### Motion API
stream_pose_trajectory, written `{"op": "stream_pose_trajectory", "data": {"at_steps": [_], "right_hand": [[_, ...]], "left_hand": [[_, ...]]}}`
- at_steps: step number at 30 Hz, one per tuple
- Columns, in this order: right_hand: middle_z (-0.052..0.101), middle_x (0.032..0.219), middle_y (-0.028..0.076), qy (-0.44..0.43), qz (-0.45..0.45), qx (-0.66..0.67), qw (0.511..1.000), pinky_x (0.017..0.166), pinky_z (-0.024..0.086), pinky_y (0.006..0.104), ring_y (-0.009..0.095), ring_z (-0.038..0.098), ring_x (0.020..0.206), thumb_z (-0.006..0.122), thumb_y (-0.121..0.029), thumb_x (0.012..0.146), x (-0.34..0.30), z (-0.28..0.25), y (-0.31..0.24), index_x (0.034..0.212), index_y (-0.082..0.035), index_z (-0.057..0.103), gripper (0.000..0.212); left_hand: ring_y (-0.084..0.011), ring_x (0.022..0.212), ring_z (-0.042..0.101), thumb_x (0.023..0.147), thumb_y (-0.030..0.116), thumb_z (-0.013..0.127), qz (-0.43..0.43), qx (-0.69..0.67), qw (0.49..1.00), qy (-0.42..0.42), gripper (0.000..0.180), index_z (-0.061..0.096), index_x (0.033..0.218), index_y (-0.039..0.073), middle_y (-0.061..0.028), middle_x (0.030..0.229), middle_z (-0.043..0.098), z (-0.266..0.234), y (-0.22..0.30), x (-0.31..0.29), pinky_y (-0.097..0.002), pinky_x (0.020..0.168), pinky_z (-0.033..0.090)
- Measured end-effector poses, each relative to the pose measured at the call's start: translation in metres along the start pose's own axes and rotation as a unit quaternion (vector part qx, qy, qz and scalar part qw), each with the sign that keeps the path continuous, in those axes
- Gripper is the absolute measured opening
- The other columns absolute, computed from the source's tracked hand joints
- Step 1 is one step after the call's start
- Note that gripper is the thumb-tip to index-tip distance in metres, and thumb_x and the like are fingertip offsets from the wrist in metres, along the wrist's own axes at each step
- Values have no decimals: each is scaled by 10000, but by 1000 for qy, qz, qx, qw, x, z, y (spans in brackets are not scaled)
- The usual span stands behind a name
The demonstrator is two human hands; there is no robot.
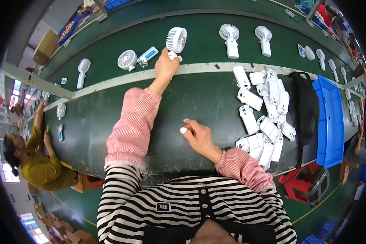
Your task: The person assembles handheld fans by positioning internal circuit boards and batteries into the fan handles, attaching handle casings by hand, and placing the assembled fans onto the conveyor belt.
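Observation:
My left hand (166,66) reaches out to the rail between the bench and the conveyor belt, its fingers closed round the lower part of a white handheld fan (176,40). The fan's round, ribbed head stands up beyond my fingers. Beside it on the belt lie a separate fan head (127,59) and an opened handle (148,55) with a blue part inside. Over the bench in front of me, my right hand (201,139) is open, thumb and fingers bent but apart. White coverings sit on its fingertips. To its right lies a loose pile of white plastic handle shells (268,107).
Finished-looking white fans (232,46) lie on the green belt (203,30). A black bag (306,107) and a blue bin (329,122) are at the bench's right end. A person in a mustard top (42,166) works at the left; a red stool (299,183) stands at the lower right.

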State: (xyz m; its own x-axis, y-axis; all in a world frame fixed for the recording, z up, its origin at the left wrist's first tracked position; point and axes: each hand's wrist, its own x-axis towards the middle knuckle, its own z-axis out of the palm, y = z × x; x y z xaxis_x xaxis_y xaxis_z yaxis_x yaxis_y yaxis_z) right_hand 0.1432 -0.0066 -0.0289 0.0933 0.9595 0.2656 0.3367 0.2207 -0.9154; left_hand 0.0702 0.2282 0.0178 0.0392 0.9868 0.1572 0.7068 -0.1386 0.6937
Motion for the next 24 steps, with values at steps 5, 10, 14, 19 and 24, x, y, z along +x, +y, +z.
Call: {"op": "stream_pose_trajectory", "data": {"at_steps": [5, 10, 14, 19, 24], "right_hand": [[612, 666, 94, 27, -5, 43, 999, 500, 467, 284, 190, 588, 532, 617, -130, 781, 4, 3, 1, 932, 23, 569, 220], [614, 674, 102, 20, 6, 60, 998, 492, 471, 287, 199, 590, 534, 615, -126, 783, 9, 2, 2, 921, 33, 566, 217], [612, 673, 102, 24, -3, 47, 999, 493, 472, 291, 204, 588, 531, 618, -127, 781, 12, 2, 5, 919, 26, 567, 213], [581, 623, 106, 52, 0, 25, 998, 473, 456, 325, 234, 583, 525, 620, -156, 781, 13, -6, 5, 909, -15, 578, 195], [577, 623, 131, 53, -14, 14, 998, 514, 461, 380, 306, 585, 561, 596, -231, 798, 9, -2, -2, 896, -49, 580, 207]], "left_hand": [[-386, 982, 522, 624, 260, 714, -84, 46, 995, 27, 616, 439, 1120, 19, -244, 1098, 478, 61, 10, 84, -392, 841, 455], [-369, 1066, 465, 607, 354, 738, -58, 18, 997, 53, 701, 466, 1150, 4, -224, 1135, 460, 83, 22, 100, -399, 887, 421], [-326, 1100, 432, 630, 450, 666, -5, 165, 984, 72, 691, 487, 1147, 28, -173, 1141, 473, 70, -5, 93, -445, 923, 344], [-340, 1095, 491, 699, 438, 619, 9, 280, 960, -22, 602, 474, 1165, 86, -160, 1150, 527, 41, -38, 97, -476, 882, 407], [-342, 1053, 512, 730, 188, 547, 176, 225, 956, -61, 509, 463, 1221, 83, -179, 1137, 531, 12, -89, 97, -413, 871, 423]]}}
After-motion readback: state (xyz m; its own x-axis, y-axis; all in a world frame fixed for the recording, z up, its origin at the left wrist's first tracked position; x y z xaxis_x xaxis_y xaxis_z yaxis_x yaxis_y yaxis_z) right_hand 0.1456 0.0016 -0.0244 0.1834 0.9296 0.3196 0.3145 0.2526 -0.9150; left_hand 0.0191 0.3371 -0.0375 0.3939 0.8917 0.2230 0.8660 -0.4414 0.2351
